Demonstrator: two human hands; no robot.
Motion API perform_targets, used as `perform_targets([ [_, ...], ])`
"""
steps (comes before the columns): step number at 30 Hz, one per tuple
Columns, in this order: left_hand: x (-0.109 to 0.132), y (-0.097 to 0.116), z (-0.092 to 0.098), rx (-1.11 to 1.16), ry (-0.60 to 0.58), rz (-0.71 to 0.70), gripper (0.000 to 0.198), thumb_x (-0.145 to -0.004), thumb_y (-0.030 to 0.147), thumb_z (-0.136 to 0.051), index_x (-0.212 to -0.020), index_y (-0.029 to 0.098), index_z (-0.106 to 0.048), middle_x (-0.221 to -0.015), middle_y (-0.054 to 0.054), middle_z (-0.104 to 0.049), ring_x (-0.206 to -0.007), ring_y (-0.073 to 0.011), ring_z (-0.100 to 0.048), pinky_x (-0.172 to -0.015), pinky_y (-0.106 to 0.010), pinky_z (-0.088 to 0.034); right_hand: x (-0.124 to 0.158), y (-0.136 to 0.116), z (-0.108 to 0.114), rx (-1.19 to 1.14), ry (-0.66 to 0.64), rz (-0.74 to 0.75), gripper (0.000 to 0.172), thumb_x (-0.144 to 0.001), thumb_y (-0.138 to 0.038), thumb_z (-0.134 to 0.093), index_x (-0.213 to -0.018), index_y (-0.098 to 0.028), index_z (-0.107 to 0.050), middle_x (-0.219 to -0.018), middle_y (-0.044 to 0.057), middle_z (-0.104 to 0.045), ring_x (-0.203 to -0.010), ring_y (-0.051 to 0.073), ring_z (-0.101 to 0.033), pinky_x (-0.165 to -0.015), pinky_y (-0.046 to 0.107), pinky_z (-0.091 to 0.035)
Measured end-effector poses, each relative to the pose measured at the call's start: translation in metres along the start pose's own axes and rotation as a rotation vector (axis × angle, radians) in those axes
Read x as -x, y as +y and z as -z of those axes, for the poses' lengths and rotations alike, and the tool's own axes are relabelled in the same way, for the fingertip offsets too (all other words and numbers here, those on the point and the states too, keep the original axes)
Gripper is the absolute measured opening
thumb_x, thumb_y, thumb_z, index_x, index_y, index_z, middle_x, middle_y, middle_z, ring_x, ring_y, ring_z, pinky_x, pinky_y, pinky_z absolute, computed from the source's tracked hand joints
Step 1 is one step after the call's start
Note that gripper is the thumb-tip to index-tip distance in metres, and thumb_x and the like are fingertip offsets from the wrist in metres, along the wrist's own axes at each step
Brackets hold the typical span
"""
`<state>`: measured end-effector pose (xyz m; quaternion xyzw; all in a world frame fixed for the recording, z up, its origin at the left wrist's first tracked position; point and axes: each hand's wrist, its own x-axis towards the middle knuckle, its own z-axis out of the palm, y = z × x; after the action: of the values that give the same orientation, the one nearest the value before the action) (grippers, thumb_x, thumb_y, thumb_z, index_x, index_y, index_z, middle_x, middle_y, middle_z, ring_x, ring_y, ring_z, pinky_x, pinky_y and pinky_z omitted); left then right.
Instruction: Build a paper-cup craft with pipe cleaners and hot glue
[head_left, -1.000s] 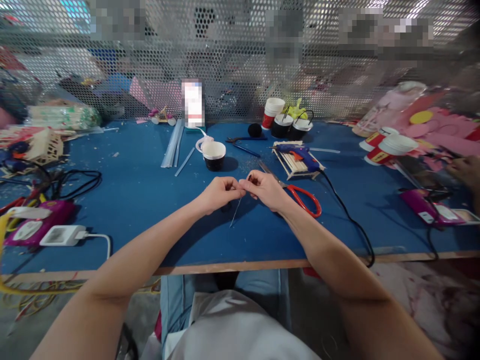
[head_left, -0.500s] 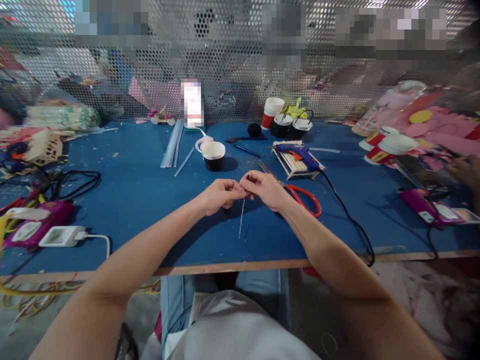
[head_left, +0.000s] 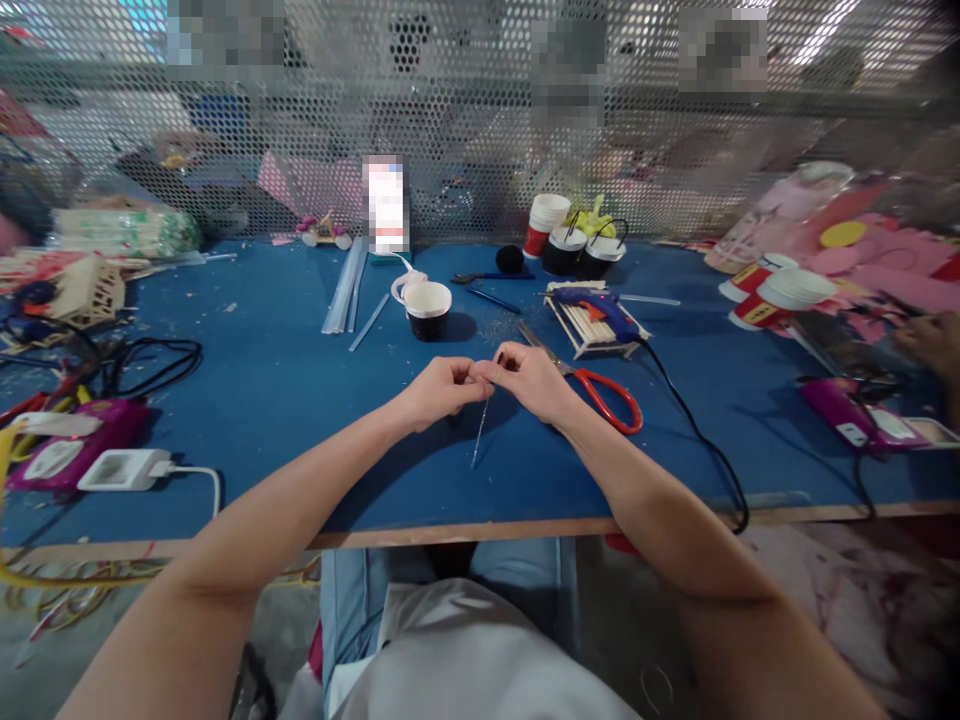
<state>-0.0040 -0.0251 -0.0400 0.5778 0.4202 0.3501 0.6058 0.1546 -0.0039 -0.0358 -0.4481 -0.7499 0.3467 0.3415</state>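
Note:
Above the blue tabletop, my left hand (head_left: 448, 388) and my right hand (head_left: 523, 377) meet fingertip to fingertip. Both are closed in a pinch on a thin, silvery, twisted wire (head_left: 481, 432), whose tail hangs down below the fingers. The part between the fingertips is hidden. Close by my right hand lie scissors (head_left: 609, 400) with red handles, their blades pointing away from me. Just beyond my left hand stands a black and white paper cup (head_left: 428, 309) with a pinkish-white piece at its side.
A blue glue gun (head_left: 600, 310) rests on a small rack of sticks (head_left: 574, 335), its black cord running to the front edge. Pliers (head_left: 487, 276), a black ball (head_left: 510, 260) and several cups (head_left: 550, 222) stand farther back. Clear glue sticks (head_left: 346, 290) lie left; another person's hand (head_left: 926, 340) is at right.
The hanging tail of the wire has swung a little to the left and nearer my left hand. My fingertips have shifted slightly; both hands stay together.

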Motion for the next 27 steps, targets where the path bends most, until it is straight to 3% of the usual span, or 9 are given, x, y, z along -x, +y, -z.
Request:
perform_targets([
  [3, 0.0006, 0.0006, -0.0016, 0.03, -0.009, 0.015, 0.024, -0.067, 0.031, -0.065, -0.066, 0.013, -0.05, -0.052, 0.007, -0.038, -0.04, -0.0004, -0.027, -0.038, -0.018, -0.019, 0.0002, 0.0015, -0.0016, -0.026, 0.019, -0.008, 0.042, -0.072, -0.051, -0.057, -0.055, -0.017, -0.042, -0.051, -0.005, -0.038, -0.05, 0.007, -0.033, -0.046, 0.022, -0.027],
  [8, 0.0017, 0.0041, -0.0021, 0.188, -0.062, 0.089, 0.026, -0.065, 0.032, -0.068, -0.065, 0.013, -0.05, -0.047, 0.009, -0.035, -0.037, 0.0005, -0.024, -0.038, -0.018, -0.015, 0.0007, 0.0001, 0.0011, -0.355, -0.172, -0.068, 0.031, -0.076, -0.048, -0.055, -0.077, -0.017, -0.051, -0.062, -0.003, -0.05, -0.05, 0.007, -0.043, -0.046, 0.022, -0.035],
  [10, 0.0014, 0.0048, -0.0012, 0.224, -0.066, 0.104, 0.028, -0.064, 0.032, -0.069, -0.063, 0.014, -0.048, -0.045, 0.009, -0.033, -0.036, 0.0007, -0.022, -0.038, -0.018, -0.014, 0.0004, -0.0001, 0.0031, -0.397, -0.213, -0.07, 0.029, -0.075, -0.046, -0.057, -0.078, -0.017, -0.053, -0.064, -0.003, -0.051, -0.051, 0.007, -0.045, -0.048, 0.022, -0.038],
  [21, 0.0001, 0.0021, 0.0029, 0.022, -0.02, 0.013, 0.025, -0.066, 0.031, -0.067, -0.062, 0.014, -0.05, -0.05, 0.007, -0.039, -0.038, -0.0005, -0.028, -0.038, -0.018, -0.018, 0.0008, 0.0009, 0.0037, -0.102, -0.093, -0.046, 0.036, -0.075, -0.052, -0.054, -0.065, -0.017, -0.048, -0.047, -0.005, -0.042, -0.043, 0.006, -0.035, -0.042, 0.021, -0.025],
  [27, 0.0003, 0.0005, 0.0003, 0.048, -0.016, 0.022, 0.025, -0.066, 0.031, -0.067, -0.065, 0.013, -0.05, -0.051, 0.007, -0.038, -0.038, -0.0002, -0.027, -0.038, -0.018, -0.018, 0.0015, -0.0009, 0.0018, -0.059, -0.054, -0.049, 0.04, -0.074, -0.053, -0.055, -0.059, -0.018, -0.043, -0.046, -0.006, -0.037, -0.043, 0.006, -0.032, -0.041, 0.021, -0.023],
])
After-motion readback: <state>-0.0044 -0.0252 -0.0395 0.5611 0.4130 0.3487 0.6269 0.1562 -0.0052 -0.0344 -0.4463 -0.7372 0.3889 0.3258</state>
